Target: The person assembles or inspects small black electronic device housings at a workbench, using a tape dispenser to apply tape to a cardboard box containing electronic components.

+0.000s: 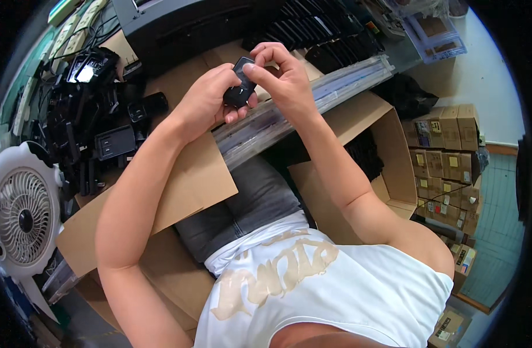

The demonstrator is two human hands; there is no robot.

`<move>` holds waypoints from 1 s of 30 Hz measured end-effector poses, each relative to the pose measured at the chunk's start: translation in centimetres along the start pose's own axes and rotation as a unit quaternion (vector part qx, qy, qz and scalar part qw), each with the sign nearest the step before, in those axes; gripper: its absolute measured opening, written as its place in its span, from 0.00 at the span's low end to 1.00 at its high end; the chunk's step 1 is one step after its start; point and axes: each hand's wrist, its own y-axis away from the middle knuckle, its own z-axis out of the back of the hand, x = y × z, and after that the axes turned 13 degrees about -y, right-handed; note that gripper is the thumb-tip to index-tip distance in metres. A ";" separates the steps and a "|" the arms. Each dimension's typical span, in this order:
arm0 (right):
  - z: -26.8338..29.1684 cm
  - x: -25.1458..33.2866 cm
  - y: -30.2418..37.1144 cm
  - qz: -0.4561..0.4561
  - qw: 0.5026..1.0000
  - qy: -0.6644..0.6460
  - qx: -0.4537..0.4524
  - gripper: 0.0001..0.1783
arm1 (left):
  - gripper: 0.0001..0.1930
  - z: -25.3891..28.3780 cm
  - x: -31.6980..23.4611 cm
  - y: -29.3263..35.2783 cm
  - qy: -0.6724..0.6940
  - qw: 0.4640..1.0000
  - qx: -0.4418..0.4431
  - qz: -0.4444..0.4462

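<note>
Both hands meet over the bench's near edge, around a small black rectangular plastic part (pixel 238 94) with a few light spots at its lower end. My left hand (pixel 211 95) grips it from the left, thumb on top and fingers curled beneath. The thumb of my right hand (pixel 286 84) presses its upper end, the index finger bent close by. Whether the right fingers hold something tiny as well is hidden. To the left lie several similar black plastic housings, among them a shallow tray-like one (pixel 115 142) and a rounded one (pixel 148 107).
A tangled heap of black parts (pixel 74 110) covers the bench's left side. Rows of flat black pieces (pixel 335 49) stand at the back right, beside a dark machine (pixel 190 29). Open cardboard boxes (pixel 396 156) flank my legs. A white fan (pixel 25 211) stands left; stacked cartons (pixel 446 168) right.
</note>
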 end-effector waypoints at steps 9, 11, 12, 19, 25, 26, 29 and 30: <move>-0.5 0.4 0.1 -0.076 0.994 -0.071 0.014 0.14 | 0.12 0.2 0.6 -0.4 -0.033 0.999 -0.012 -0.036; -0.4 0.3 -0.4 -0.079 0.995 -0.061 -0.017 0.14 | 0.11 0.1 0.3 -0.5 -0.026 0.999 -0.010 -0.029; -0.4 0.2 -0.7 -0.084 0.994 -0.054 -0.048 0.15 | 0.11 0.1 0.1 -0.5 -0.019 1.000 -0.011 -0.018; 1.7 2.6 0.7 0.275 0.895 0.337 0.100 0.18 | 0.13 0.8 0.0 -0.2 0.075 0.997 0.029 0.022; 2.2 2.4 1.1 0.285 0.879 0.379 0.036 0.15 | 0.11 0.9 -0.8 0.4 -0.007 0.990 0.103 0.096; 3.4 2.2 0.7 0.268 0.885 0.381 -0.003 0.13 | 0.11 0.6 -1.4 0.6 -0.157 0.985 0.046 0.049; 7.3 1.4 -1.0 0.173 0.881 0.440 -0.027 0.11 | 0.12 1.4 -3.4 2.4 -0.582 0.798 -0.141 -0.075; 8.6 1.6 -1.1 0.152 0.879 0.449 -0.045 0.12 | 0.12 2.0 -3.3 3.2 -0.588 0.793 -0.147 -0.056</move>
